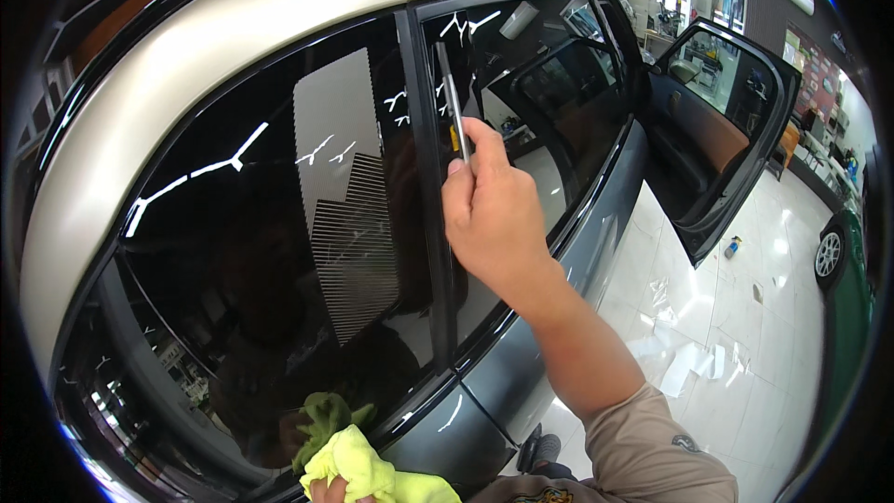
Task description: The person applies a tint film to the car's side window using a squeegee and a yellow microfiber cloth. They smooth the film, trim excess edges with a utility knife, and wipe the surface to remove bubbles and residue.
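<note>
My right hand (498,210) pinches a slim silver tool (454,101) between thumb and fingers, close to the dark pillar (426,177) between two tinted side windows of a car. The tool stands nearly upright, its tip up; I cannot tell whether that tip touches the pillar or glass. A small yellow part shows beside it. At the lower edge, my left hand (335,492) grips a bunched yellow-green microfibre cloth (358,466) near the bottom of the rear window (242,317). The glass mirrors the cloth and ceiling lights.
Ahead on the right, the car's front door (726,130) stands wide open. White scraps of film or paper (684,368) and a small bottle (733,247) lie on the tiled floor (745,317). A green car (847,298) is parked at the far right.
</note>
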A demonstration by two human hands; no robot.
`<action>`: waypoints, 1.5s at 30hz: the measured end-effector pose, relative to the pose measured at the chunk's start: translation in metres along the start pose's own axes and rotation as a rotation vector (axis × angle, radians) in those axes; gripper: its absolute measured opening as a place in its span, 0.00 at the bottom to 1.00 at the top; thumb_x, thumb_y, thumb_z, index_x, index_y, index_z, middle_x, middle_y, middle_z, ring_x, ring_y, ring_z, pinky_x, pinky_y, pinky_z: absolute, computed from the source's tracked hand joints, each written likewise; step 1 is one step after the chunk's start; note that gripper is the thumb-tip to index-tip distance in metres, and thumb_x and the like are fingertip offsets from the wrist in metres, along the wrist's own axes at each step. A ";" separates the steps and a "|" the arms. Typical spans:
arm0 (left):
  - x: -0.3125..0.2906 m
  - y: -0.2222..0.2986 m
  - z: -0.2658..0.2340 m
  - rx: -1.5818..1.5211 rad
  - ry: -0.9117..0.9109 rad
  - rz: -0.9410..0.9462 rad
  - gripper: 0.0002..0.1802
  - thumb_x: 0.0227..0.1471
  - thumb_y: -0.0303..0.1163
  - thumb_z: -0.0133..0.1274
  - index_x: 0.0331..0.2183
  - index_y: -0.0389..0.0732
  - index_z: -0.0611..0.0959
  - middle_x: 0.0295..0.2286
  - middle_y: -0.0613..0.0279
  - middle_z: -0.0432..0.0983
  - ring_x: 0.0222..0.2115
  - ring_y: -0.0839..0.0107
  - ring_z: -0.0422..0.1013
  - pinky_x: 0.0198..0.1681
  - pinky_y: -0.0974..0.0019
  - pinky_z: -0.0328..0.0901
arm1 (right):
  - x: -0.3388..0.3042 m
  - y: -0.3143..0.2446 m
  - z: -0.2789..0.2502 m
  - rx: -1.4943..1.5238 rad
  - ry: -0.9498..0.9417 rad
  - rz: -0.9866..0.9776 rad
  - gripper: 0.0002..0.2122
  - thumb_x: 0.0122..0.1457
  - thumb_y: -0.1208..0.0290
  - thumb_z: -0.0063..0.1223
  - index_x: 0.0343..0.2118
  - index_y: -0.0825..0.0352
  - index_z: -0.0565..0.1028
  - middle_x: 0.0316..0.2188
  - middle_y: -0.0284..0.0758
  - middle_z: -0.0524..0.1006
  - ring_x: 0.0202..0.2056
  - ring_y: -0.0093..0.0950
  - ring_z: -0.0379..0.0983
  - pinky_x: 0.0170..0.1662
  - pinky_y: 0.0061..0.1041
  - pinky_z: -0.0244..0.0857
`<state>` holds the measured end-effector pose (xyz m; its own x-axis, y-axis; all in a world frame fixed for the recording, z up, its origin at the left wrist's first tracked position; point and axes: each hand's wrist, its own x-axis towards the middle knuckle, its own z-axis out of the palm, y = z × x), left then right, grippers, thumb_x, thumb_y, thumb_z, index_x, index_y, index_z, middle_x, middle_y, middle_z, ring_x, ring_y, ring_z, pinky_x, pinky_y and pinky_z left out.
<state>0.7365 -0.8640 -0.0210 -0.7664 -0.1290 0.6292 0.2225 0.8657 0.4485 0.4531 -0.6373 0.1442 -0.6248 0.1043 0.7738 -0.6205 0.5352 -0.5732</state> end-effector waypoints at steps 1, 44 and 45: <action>0.000 -0.001 0.001 0.005 0.006 0.009 0.20 0.55 0.35 0.52 0.43 0.26 0.76 0.35 0.36 0.72 0.33 0.39 0.69 0.38 0.47 0.65 | -0.002 0.001 0.002 -0.009 0.006 -0.029 0.19 0.57 0.77 0.47 0.51 0.76 0.63 0.22 0.52 0.75 0.26 0.52 0.75 0.32 0.46 0.68; -0.008 -0.005 0.001 0.082 0.020 -0.011 0.23 0.56 0.39 0.53 0.43 0.27 0.77 0.37 0.34 0.73 0.36 0.36 0.69 0.41 0.44 0.65 | -0.042 0.016 0.009 0.045 0.085 -0.159 0.22 0.53 0.84 0.49 0.53 0.76 0.66 0.19 0.40 0.72 0.17 0.33 0.71 0.24 0.27 0.66; -0.009 -0.005 0.001 0.091 0.020 -0.014 0.23 0.56 0.39 0.53 0.43 0.27 0.77 0.37 0.34 0.73 0.36 0.36 0.69 0.41 0.44 0.64 | -0.042 0.015 0.007 0.016 0.077 -0.167 0.21 0.53 0.83 0.50 0.53 0.75 0.67 0.20 0.41 0.73 0.18 0.33 0.72 0.25 0.27 0.66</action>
<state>0.7415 -0.8668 -0.0300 -0.7564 -0.1503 0.6366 0.1552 0.9041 0.3980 0.4662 -0.6395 0.1010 -0.4744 0.0794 0.8767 -0.7204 0.5374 -0.4385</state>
